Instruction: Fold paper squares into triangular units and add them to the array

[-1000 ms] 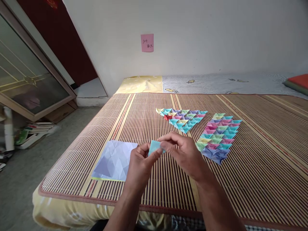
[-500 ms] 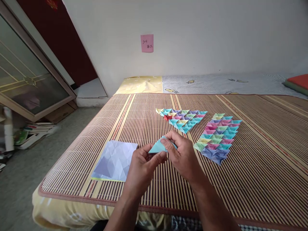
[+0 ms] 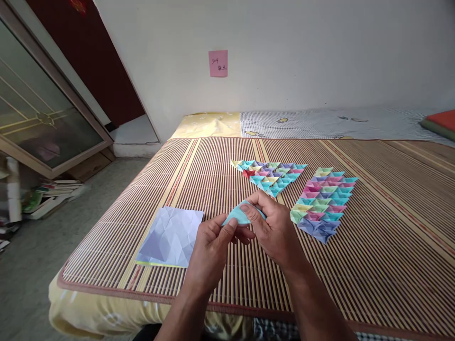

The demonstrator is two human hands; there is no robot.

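One grip per hand: left hand (image 3: 212, 240) and right hand (image 3: 273, 223) pinch a folded turquoise paper (image 3: 240, 216) (slatted mat (image 3: 113, 237) below).

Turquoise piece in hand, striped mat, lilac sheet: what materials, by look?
Turquoise piece: likely paper, matte; thin, sharp-cornered.
Mat: probably bamboo or wood, low sheen; narrow parallel slats. Plastic not ruled out.
Lilac sheet: likely paper, matte; creases show across it.

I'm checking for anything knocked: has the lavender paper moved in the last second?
No; the lavender paper shows no visible shift against the stripes of the mat.
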